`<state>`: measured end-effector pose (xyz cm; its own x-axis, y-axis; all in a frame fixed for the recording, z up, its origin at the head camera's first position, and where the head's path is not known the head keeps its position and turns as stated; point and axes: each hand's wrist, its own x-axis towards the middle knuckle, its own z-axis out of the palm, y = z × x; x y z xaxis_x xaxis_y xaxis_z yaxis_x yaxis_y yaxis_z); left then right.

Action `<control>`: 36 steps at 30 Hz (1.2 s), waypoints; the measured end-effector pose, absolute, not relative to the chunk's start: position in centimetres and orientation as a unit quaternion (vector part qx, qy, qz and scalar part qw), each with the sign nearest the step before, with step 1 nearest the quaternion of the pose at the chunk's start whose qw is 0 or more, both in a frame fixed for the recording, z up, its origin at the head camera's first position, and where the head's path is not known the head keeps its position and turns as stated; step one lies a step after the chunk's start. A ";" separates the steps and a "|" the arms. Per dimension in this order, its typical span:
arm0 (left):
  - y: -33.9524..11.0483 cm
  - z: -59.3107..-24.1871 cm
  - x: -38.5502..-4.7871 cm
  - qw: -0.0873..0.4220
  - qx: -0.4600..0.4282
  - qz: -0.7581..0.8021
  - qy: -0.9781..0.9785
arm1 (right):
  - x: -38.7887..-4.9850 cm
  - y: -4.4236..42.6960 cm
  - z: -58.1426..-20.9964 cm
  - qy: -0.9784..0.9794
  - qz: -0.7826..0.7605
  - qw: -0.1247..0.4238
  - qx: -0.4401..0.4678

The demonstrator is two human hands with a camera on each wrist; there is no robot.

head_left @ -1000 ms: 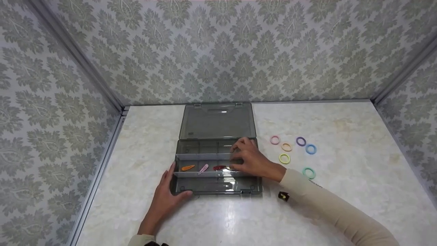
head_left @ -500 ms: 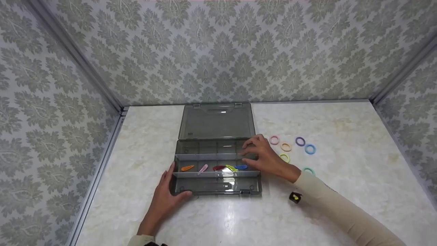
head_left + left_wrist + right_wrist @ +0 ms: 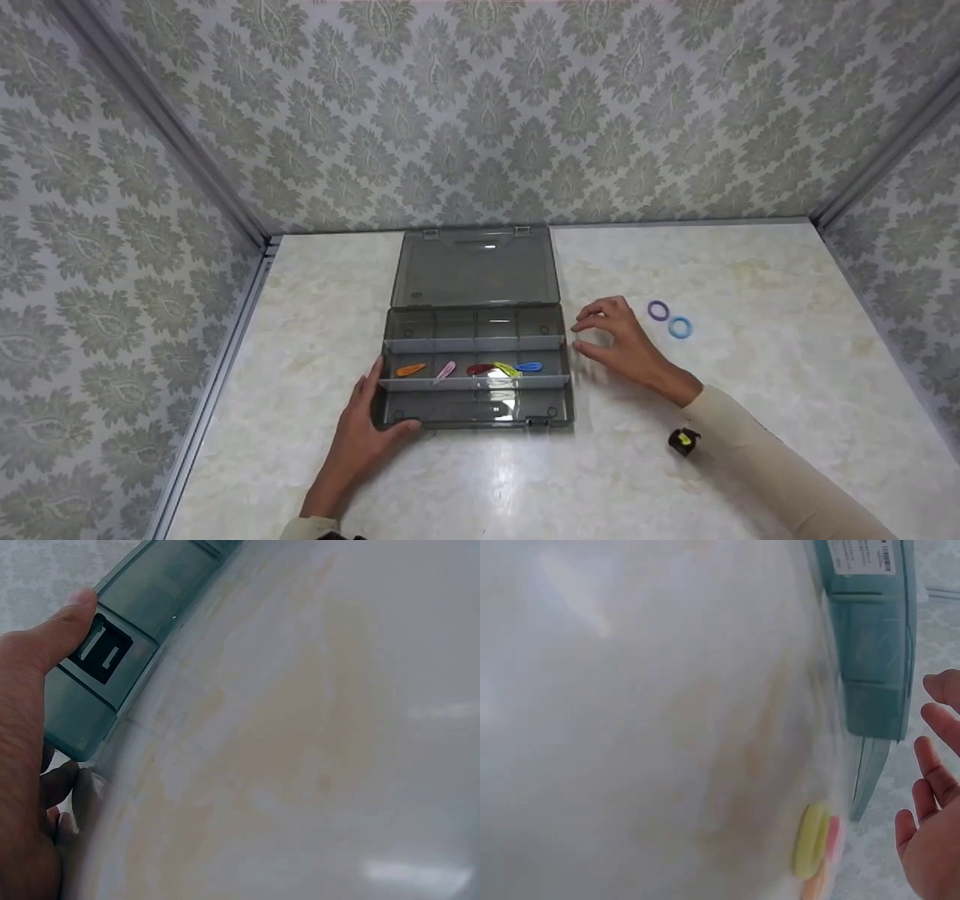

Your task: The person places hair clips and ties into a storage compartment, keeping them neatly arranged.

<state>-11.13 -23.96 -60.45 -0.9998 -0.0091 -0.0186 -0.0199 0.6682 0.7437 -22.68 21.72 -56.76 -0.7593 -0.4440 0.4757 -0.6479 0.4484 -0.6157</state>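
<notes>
A dark translucent compartment box (image 3: 474,343) lies on the table with its lid (image 3: 476,266) folded back. Along its middle row sit an orange snap hair clip (image 3: 411,370), a pink clip (image 3: 445,370), a dark red clip (image 3: 480,369), a yellow-green clip (image 3: 507,369) and a blue clip (image 3: 529,367). My left hand (image 3: 364,435) holds the front left corner, thumb on the front wall and fingers along the left side. My right hand (image 3: 626,341) hovers just off the box's right side, fingers loosely bent and apart, with nothing in them.
Purple (image 3: 658,310) and blue (image 3: 680,328) hair ties lie right of my right hand. Yellow (image 3: 811,840), pink (image 3: 832,838) and orange (image 3: 814,883) hair ties show in the right wrist view, hidden in the head view. Patterned walls (image 3: 480,112) enclose the table.
My right hand has drawn back to the right, out of the box, uncovering the yellow-green and blue clips and covering several hair ties. The left hand stays on the corner.
</notes>
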 end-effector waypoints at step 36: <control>-24.1 -60.5 -11.2 0.014 -0.014 0.414 0.910 | -18.7 29.1 -59.9 -0.876 0.453 0.082 0.147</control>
<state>-11.23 -24.07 -60.50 -0.9992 -0.0132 -0.0373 -0.0369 0.6562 0.7537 -18.75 29.07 -59.95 -0.9431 -0.1835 0.2772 -0.3323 0.5467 -0.7686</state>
